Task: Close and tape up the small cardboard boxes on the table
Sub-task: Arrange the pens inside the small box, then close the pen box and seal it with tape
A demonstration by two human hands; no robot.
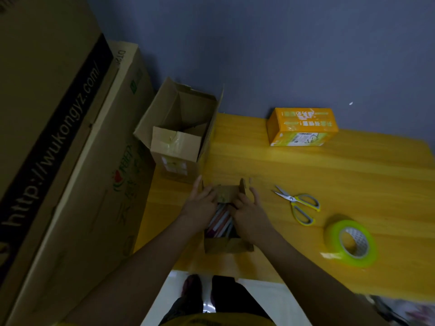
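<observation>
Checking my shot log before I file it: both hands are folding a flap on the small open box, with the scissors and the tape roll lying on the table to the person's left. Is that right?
One detail is off. In the head view the scissors and the tape roll lie on the table to the person's right, not left. The rest holds: the left hand and right hand are at a flap of the small open box.

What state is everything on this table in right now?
Small box: open, contents showing.
Far flap: being folded by both hands.
Left hand: on flap.
Right hand: on flap.
Big box: open.
Orange box: closed.
Scissors: slightly open.
Tape roll: untouched.
</observation>
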